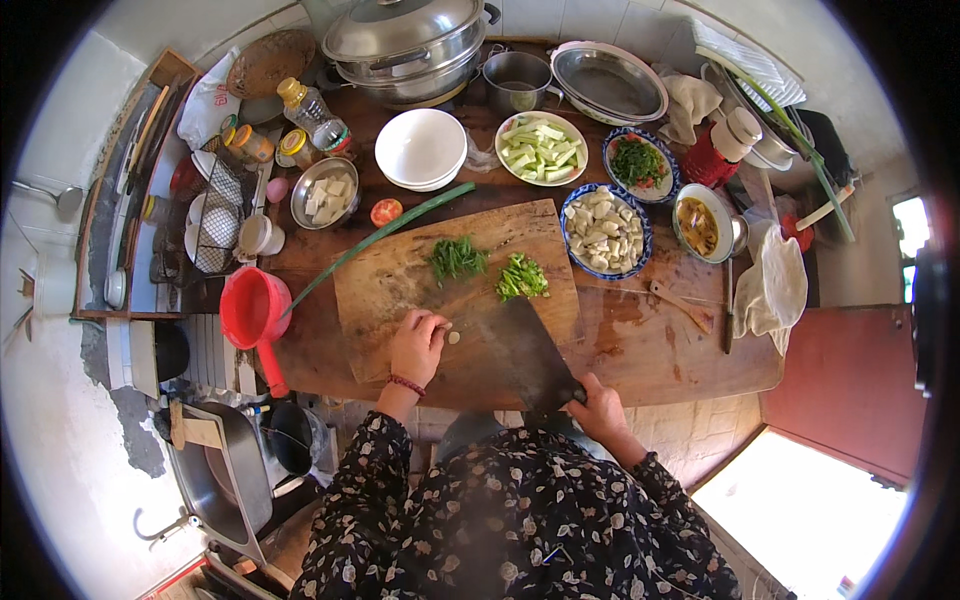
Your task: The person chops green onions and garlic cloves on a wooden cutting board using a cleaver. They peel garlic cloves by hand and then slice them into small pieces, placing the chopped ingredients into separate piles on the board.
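My right hand (pixel 600 411) grips the handle of a dark-bladed cleaver (pixel 525 349). Its blade is held over the near right part of a worn wooden cutting board (pixel 390 292). Above the board's near left part, my left hand (pixel 417 346) has its fingers bent together; whether a small pale bit is pinched at the fingertips is unclear. Just right of them lies a small pale piece, perhaps garlic (pixel 454 337). Farther back on the board are a heap of cut green herbs (pixel 457 259) and a heap of chopped green pepper (pixel 522 277). A long green onion stalk (pixel 382 236) crosses the board's far left edge.
Behind the board stand white bowls (pixel 420 146), a tomato half (pixel 386 212) and a plate of cut green vegetable (pixel 541 148). A blue-rimmed plate of pale chunks (pixel 606 231) sits right, near a wooden spatula (pixel 682 306). At left, a red plastic ladle (pixel 255 311) overhangs the table.
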Available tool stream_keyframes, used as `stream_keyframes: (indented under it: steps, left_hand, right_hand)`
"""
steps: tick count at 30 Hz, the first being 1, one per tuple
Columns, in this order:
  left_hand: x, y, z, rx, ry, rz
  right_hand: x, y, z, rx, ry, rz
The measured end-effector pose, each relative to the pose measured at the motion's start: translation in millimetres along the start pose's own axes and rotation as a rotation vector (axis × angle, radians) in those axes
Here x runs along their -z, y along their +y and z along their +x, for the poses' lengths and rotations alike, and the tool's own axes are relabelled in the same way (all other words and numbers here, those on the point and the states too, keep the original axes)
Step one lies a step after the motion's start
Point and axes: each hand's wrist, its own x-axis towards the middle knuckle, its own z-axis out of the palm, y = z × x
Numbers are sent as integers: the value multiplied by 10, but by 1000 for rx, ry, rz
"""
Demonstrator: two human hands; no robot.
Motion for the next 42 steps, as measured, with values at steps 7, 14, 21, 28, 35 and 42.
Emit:
stream_keyframes:
  steps: [7, 14, 21, 28, 35, 42]
  left_hand:
    - [-22, 84, -148, -82, 50, 197]
    - [-67, 278, -243, -40, 48, 35]
    - [-133, 95, -303, 54, -33, -31]
    - [-129, 323, -174, 178, -7, -98]
    - [-124, 177, -152, 20, -38, 31]
    - [-75, 247, -180, 57, -19, 196]
  right_hand:
    - [142, 234, -152, -87, 84, 79]
    - [88, 239, -158, -76, 67, 170]
    - [114, 242, -152, -78, 17, 122]
    - [154, 226, -111, -38, 37, 138]
    - [149, 239, -63, -30, 25, 132]
    - [87, 320, -93, -50, 20, 96]
